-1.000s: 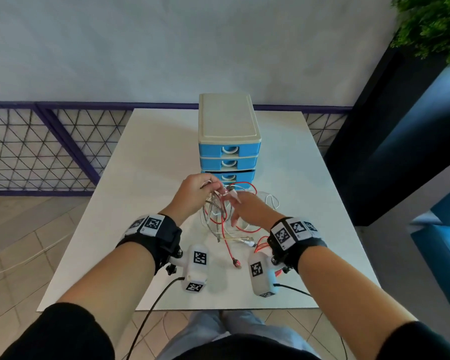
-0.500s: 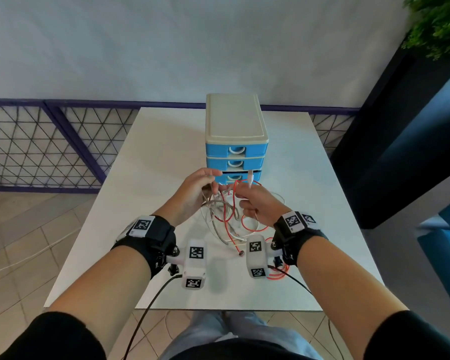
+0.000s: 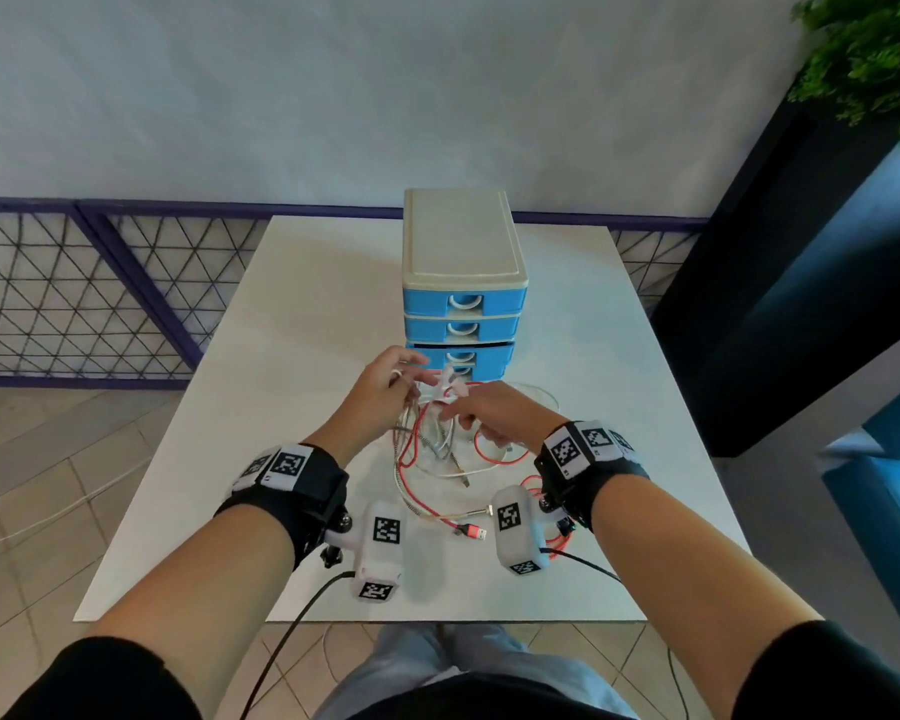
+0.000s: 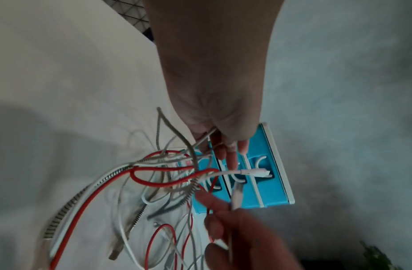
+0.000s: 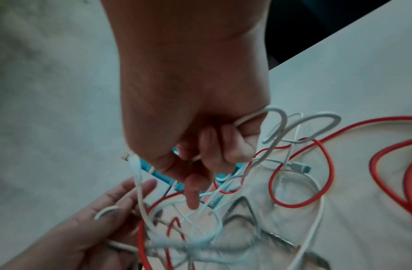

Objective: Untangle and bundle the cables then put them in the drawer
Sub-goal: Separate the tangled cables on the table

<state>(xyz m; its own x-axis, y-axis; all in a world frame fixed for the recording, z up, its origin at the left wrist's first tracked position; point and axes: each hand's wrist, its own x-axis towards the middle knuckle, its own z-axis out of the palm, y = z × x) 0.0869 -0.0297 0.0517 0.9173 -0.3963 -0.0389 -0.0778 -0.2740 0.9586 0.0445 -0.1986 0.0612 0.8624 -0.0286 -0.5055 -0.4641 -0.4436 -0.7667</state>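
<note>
Red and white cables (image 3: 427, 459) now hang lifted, both hands (image 3: 385, 392) (image 3: 494, 415) pinching strands apart; untangling has barely begun.

cables (image 3: 437, 459) before drawers (image 3: 463, 314) – on table (image 3: 292, 330)

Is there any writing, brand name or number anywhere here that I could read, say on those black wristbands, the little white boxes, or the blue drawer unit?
No readable words or numbers in any view.
Black wristbands and white boxes under the wrists: only black-and-white square code patterns, no letters.
Blue and cream plastic drawer unit: no label visible.
Red, white and grey tangled cables: any print on the plugs is too small and blurred to tell.
</note>
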